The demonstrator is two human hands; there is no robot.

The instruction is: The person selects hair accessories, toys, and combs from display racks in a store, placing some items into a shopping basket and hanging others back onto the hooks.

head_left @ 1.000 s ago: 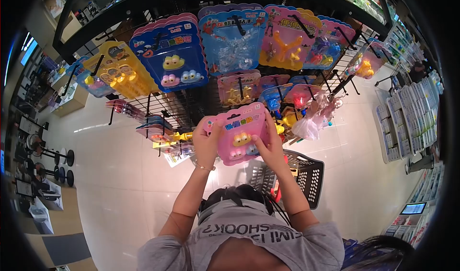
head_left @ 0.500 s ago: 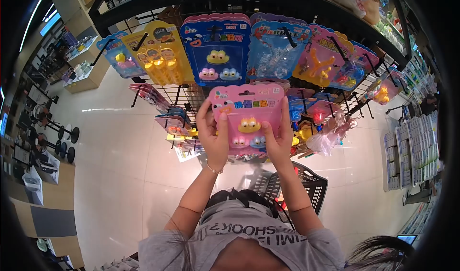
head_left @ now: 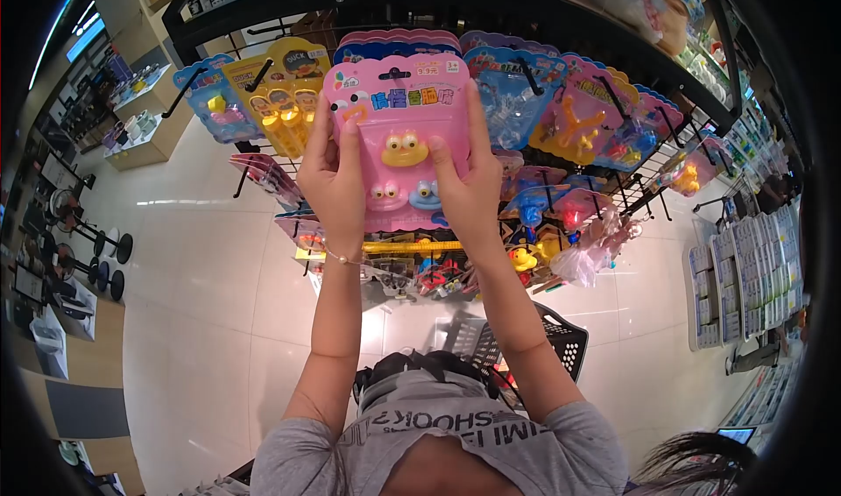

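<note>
A pink carded toy pack [head_left: 403, 115] is held upright between my two hands, in front of the hanging packs. Its card carries a yellow, a pink and a blue toy with bulging eyes. My left hand [head_left: 337, 176] grips the left edge, thumb on the front. On the right edge is my right hand [head_left: 469, 180], its thumb on the front beside the yellow toy. Behind the pink card, the blue packs [head_left: 350, 51] on the rack are mostly hidden, with only their tops showing.
Yellow duck packs [head_left: 285, 97] hang to the left, light blue packs [head_left: 508, 93] to the right. Lower hooks hold small toys and a yellow duck [head_left: 523, 258]. A black basket [head_left: 565, 343] is below at the right. White shelving [head_left: 753, 268] stands far right.
Both hands have raised the pink pack up and, in the last half second, leftward, so that it now covers most of the dark blue packs. The view has also shifted since the earliest frame.
</note>
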